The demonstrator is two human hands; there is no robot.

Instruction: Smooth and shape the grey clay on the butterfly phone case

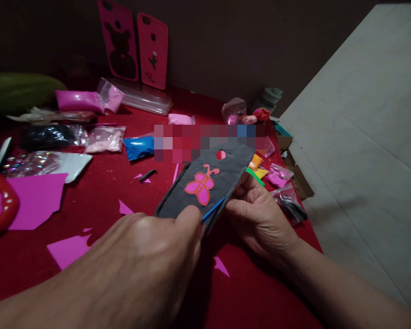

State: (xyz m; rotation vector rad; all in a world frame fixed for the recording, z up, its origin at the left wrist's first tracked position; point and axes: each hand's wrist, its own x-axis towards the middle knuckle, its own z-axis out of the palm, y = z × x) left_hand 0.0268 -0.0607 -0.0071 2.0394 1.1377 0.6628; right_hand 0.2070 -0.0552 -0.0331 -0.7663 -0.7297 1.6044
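Note:
A dark grey, clay-covered phone case (178,197) is held tilted above the red tabletop. On its face are a pink butterfly (202,187) outlined in orange-red and a small red and pink round spot (221,155). My right hand (260,217) is closed on the case's right edge, thumb on the near side. My left hand (157,256) grips a thin blue stick-like tool (213,209), whose tip lies along that same edge near my right thumb. The left hand's fingers are mostly hidden behind its back.
Red-handled scissors (8,203) and cut pink sheets (41,201) lie at left. Bags of coloured clay, including a blue one (139,147), spread across the red cloth (109,269). Two pink phone cases (153,50) lean on the wall. Cardboard boxes (297,176) stand beyond the right edge.

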